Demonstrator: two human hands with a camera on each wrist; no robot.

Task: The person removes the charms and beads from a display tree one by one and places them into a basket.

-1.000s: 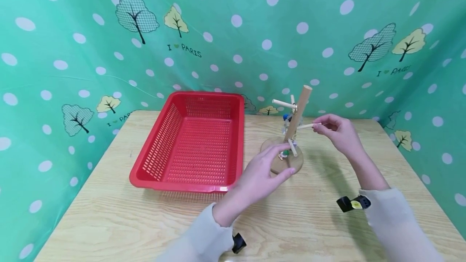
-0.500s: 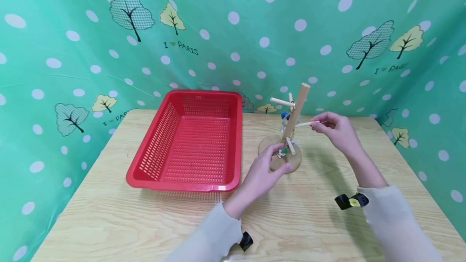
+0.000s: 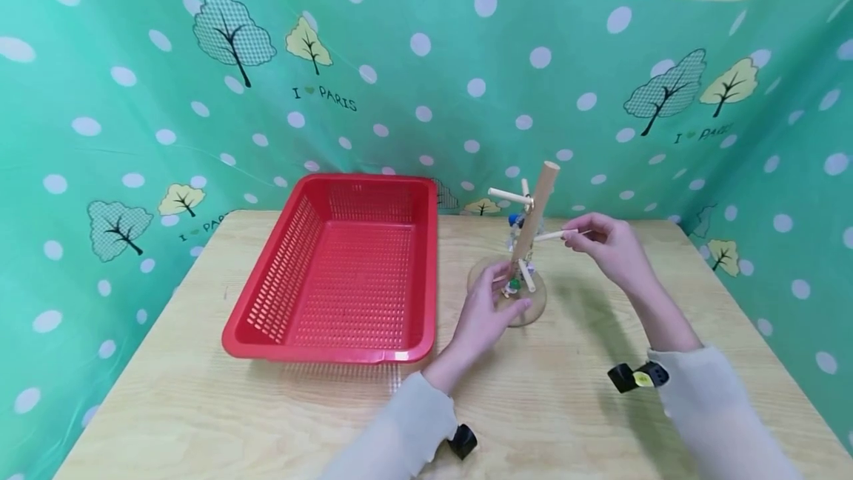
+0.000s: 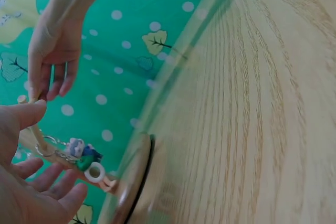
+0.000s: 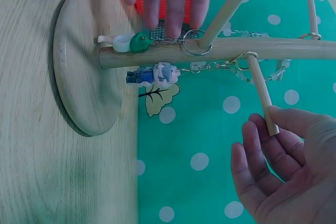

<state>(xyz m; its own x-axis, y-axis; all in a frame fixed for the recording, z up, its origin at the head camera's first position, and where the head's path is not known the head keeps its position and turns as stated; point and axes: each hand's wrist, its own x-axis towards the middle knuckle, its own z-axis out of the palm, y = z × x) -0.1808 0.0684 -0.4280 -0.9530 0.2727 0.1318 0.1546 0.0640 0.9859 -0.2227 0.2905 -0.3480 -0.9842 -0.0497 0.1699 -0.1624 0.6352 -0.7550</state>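
A wooden stand with a round base point(image 5: 84, 82) and an upright post point(image 3: 537, 206) carries several short pegs. My right hand point(image 3: 609, 247) pinches the free end of one peg point(image 5: 262, 98) between thumb and fingers. On that peg hangs a keychain with a grey-and-blue figure point(image 5: 155, 74). Another keychain, with a green-headed figure point(image 5: 137, 42), hangs by its ring from a lower peg point(image 5: 224, 15). My left hand point(image 3: 481, 315) is beside the lower post, fingers loosely spread and holding nothing; in the head view its fingertips partly hide behind the stand.
Left of the stand sits a red perforated plastic basket point(image 3: 429, 280) with nothing visible inside. Higher on the post, more rings and a clear beaded strand point(image 5: 273, 75) hang. A green dotted cloth point(image 3: 400, 80) rises behind the wooden table point(image 3: 553, 406).
My left hand has shifted slightly towards the post, its fingers now closer to it. The right hand keeps its pinch on the peg. The head view has shifted a little.
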